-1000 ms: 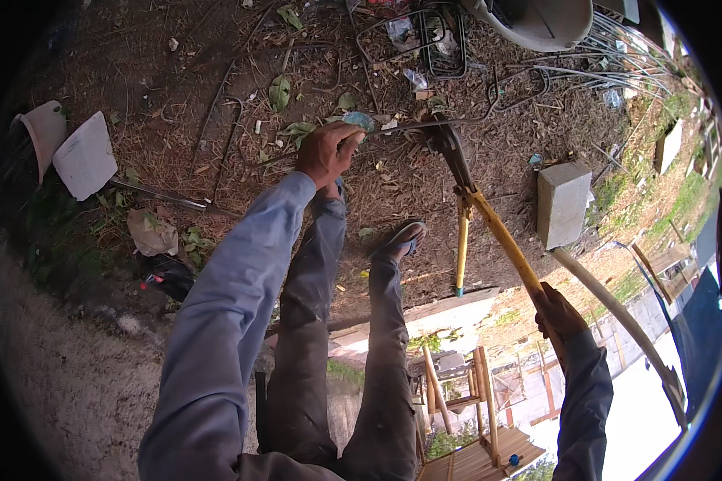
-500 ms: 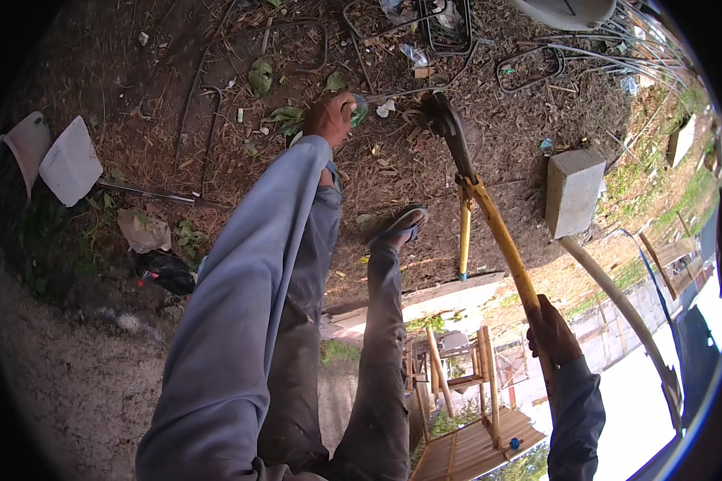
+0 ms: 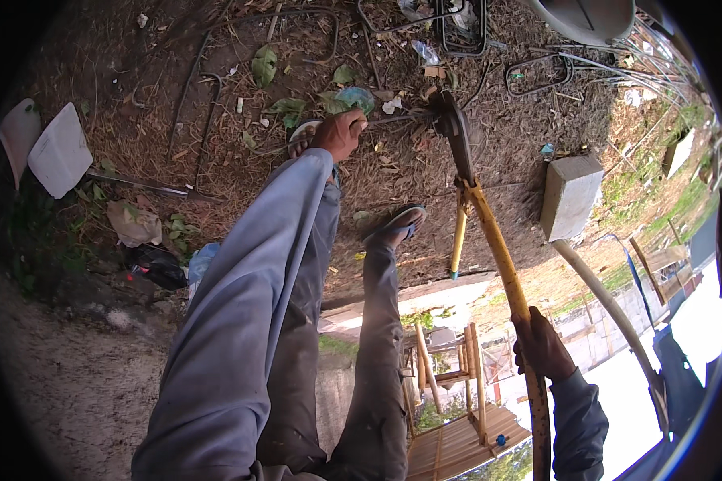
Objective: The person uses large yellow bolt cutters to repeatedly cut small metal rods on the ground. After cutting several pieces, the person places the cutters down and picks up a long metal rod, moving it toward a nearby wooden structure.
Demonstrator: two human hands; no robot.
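Note:
My left hand [image 3: 341,135] is closed around a thin metal rod [image 3: 395,119] above the littered ground. From that hand the rod runs right to the dark jaws of a long bolt cutter [image 3: 499,244]; whether the blades bite it is too small to tell. My right hand [image 3: 544,345] is wrapped around the cutter's long yellow handle, well below the jaws. The other yellow handle [image 3: 459,240], with a teal end, points down toward my sandalled foot's side, with neither hand on it.
Bent metal rods [image 3: 208,112] lie about the soil. A concrete block [image 3: 572,196] sits at the right near a curved pole [image 3: 618,305]. White plastic pieces [image 3: 60,152] and a black bag [image 3: 159,267] are at the left. A round pale container [image 3: 590,18] stands at the top right.
My left hand has shifted slightly right and down with the rod, which now runs more level to the jaws. My right hand keeps its hold while the handle has swung slightly left.

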